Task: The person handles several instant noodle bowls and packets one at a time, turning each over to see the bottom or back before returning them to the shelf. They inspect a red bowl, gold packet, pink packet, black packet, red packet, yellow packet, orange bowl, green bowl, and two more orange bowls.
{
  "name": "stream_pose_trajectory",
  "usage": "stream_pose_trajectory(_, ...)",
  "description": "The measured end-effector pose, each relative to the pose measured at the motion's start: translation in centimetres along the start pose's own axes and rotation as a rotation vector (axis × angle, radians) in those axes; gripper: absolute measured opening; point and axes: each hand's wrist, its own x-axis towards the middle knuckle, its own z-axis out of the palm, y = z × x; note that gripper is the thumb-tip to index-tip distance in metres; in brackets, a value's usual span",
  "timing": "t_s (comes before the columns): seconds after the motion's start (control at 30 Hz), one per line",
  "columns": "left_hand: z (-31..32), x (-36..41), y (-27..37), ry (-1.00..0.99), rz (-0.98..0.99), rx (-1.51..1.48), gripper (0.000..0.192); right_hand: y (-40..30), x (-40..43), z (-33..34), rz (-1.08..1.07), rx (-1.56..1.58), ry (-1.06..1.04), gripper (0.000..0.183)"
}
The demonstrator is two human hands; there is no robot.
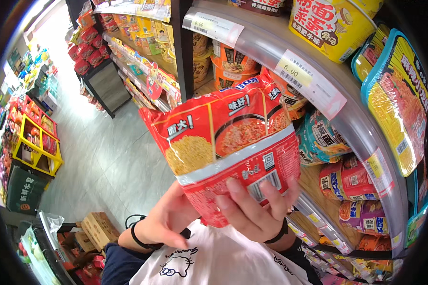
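A red plastic packet of instant noodles (232,139) is tilted up in front of my chest. Printed on the side facing me are a noodle block, a bowl of noodles, a barcode and small text. My right hand (260,210) grips its lower right part, fingers spread across the face near the barcode. At the lower left corner is my left hand (174,217), its fingers reaching behind the packet and out of sight, its thumb free of the front. Both wrists wear black bands.
Shelving on the right holds orange noodle tubs (233,62), teal cups (322,137), red cups (349,178) and a yellow tub (330,28). Price labels line the clear shelf edge (264,53). Grey floor tiles (103,149) run left towards a yellow rack (39,142). Cardboard boxes (100,229) stand lower left.
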Motion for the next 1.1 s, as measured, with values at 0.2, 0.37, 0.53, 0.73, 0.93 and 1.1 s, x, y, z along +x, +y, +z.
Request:
stream_pose_trajectory(0.2,-0.2,1.0,0.3,0.325,-0.002,0.141,0.065,-0.7,1.2,-0.5,-0.038,-0.147,-0.292,0.035)
stream_pose_trajectory(0.37,-0.9,0.1,0.6,0.356,0.102,0.079,0.053,2.3,0.1,-2.9,0.182,0.187,-0.244,0.052)
stream_pose_trajectory(0.53,-1.3,-0.1,0.7,0.416,0.122,0.022,0.052,3.4,-1.5,-1.3,1.081,1.147,0.166,0.067)
stream_pose_trajectory(0.73,-1.7,-0.1,0.9,0.441,0.077,0.008,0.050,2.7,-1.2,-1.5,1.222,1.587,0.184,0.076)
stream_pose_trajectory(0.93,-1.5,0.3,1.3,0.443,0.013,-0.066,0.049,2.5,-0.6,-1.8,1.161,1.504,0.234,0.075)
stream_pose_trajectory(1.1,-1.5,0.4,1.5,0.423,-0.038,-0.146,0.049,2.5,-0.7,-1.8,1.173,1.679,0.281,0.064)
